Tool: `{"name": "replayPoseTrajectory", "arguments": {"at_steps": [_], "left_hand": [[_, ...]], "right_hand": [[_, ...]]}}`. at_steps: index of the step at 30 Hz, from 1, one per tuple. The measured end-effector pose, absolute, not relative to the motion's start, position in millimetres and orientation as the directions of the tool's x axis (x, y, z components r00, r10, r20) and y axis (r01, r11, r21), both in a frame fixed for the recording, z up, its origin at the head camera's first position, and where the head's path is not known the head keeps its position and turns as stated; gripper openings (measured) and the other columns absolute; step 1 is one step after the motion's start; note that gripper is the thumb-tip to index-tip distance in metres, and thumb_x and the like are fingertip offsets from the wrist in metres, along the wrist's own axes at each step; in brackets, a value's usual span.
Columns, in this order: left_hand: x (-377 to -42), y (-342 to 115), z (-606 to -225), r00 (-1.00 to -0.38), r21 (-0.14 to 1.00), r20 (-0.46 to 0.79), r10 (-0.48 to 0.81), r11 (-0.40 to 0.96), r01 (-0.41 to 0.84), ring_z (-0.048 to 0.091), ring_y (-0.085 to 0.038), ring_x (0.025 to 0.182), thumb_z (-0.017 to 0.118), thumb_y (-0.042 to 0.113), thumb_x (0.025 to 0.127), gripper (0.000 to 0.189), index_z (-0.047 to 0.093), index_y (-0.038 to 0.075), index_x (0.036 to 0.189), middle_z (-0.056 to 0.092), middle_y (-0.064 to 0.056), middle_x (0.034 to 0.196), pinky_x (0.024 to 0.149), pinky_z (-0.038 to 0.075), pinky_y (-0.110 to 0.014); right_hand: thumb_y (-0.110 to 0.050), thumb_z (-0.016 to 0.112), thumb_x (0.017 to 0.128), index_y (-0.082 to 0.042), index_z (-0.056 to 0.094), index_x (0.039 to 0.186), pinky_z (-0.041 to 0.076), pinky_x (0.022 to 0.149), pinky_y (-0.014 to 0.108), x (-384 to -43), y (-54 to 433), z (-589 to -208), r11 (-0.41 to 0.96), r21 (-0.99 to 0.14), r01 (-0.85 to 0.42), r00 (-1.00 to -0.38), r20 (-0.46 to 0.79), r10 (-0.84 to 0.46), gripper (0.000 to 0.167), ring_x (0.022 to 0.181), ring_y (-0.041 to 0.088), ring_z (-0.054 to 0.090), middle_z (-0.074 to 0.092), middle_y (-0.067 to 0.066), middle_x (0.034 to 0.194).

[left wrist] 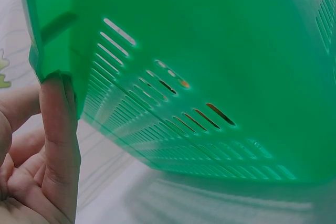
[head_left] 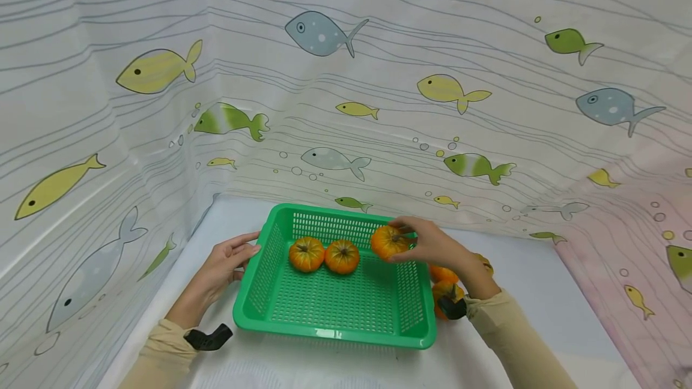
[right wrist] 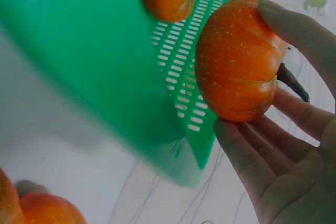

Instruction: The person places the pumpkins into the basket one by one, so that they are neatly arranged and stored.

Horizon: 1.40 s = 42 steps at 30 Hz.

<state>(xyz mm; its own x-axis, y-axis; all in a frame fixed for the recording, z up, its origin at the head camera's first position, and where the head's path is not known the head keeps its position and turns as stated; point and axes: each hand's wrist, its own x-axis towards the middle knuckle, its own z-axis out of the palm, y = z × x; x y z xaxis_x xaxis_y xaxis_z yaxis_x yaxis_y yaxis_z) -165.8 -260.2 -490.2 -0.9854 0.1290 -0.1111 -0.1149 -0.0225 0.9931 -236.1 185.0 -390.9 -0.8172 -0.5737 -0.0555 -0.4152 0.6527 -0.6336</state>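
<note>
An orange pumpkin [head_left: 386, 242] was at the far right corner of a green basket [head_left: 324, 334], held by the right hand [head_left: 432, 245]. From the head view it could not be told whether the pumpkin touched the basket. The right wrist view showed the grip better: the thumb lay on one side and the fingertips [right wrist: 227, 129] on the other, spread about as wide as the fruit, with the dark stem pointing toward the palm. Pale speckles on the skin showed only there.

The left hand [head_left: 224, 266] was at the basket's left rim. The head view left its grip unclear, but the left wrist view showed the rim pinched, one digit pressed up against it and the others curled below. Through the slots of the side wall, that view gave only slivers of orange.

Inside, toward the far left, two pumpkins [head_left: 342, 257] sat side by side, touching; the head view alone showed both clearly. More pumpkins [head_left: 447, 300] lay outside, just beyond the right wall, partly hidden by the right forearm; the right wrist view caught some at its lower left edge. Beneath was a white surface [head_left: 535, 293], and behind hung a fish-patterned curtain [head_left: 378, 47].
</note>
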Motion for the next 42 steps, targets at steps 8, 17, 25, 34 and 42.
{"name": "replayPoseTrajectory", "arguments": {"at_steps": [8,17,25,34,42], "left_hand": [[-166,-261,-489,-0.985,0.994,-0.109,0.133,-0.014,-0.112,0.059,-0.002,0.063,0.063,0.023,0.105,0.064,0.036,-0.003,0.157,0.07,0.013,0.084,0.053,0.055,-0.022],[-166,-260,-490,-0.984,0.993,-0.112,0.138,-0.011,-0.114,0.059,-0.002,0.064,0.063,0.023,0.105,0.064,0.036,-0.003,0.157,0.07,0.012,0.085,0.054,0.056,-0.022],[-165,-259,-489,-0.985,0.994,-0.108,0.134,-0.011,-0.111,0.058,-0.002,0.064,0.063,0.022,0.105,0.064,0.036,-0.003,0.157,0.069,0.012,0.085,0.054,0.055,-0.021],[-164,-259,-489,-0.986,0.993,-0.114,0.126,-0.021,-0.117,0.058,-0.002,0.063,0.063,0.022,0.105,0.064,0.035,-0.004,0.157,0.07,0.012,0.085,0.053,0.056,-0.022],[-164,-260,-490,-0.985,0.993,-0.111,0.134,-0.023,-0.115,0.058,-0.002,0.063,0.063,0.022,0.105,0.064,0.035,-0.003,0.157,0.069,0.012,0.084,0.053,0.055,-0.022]], "right_hand": [[-0.037,0.091,0.079,-0.004,0.055,0.146,0.057,0.099,0.044,-248,163,-395,0.712,-0.503,-0.49,-0.776,-0.122,-0.619,0.082,0.121,0.028,0.061,0.063,0.012,0.137],[-0.033,0.091,0.078,-0.003,0.062,0.135,0.056,0.092,0.039,-257,145,-404,0.752,-0.46,-0.472,-0.763,-0.213,-0.61,0.071,0.104,0.019,0.063,0.068,0.008,0.12],[-0.034,0.094,0.075,-0.006,0.064,0.134,0.057,0.093,0.039,-259,134,-410,0.821,-0.32,-0.473,-0.784,-0.273,-0.558,0.072,0.104,0.018,0.063,0.069,0.006,0.12],[-0.03,0.096,0.072,-0.011,0.068,0.12,0.056,0.079,0.034,-258,125,-415,0.861,-0.23,-0.453,-0.798,-0.325,-0.507,0.059,0.087,0.016,0.059,0.067,-0.001,0.1],[-0.027,0.096,0.071,-0.011,0.069,0.119,0.056,0.081,0.035,-258,121,-423,0.869,-0.202,-0.452,-0.801,-0.336,-0.495,0.058,0.088,0.016,0.058,0.068,0.0,0.099]]}}
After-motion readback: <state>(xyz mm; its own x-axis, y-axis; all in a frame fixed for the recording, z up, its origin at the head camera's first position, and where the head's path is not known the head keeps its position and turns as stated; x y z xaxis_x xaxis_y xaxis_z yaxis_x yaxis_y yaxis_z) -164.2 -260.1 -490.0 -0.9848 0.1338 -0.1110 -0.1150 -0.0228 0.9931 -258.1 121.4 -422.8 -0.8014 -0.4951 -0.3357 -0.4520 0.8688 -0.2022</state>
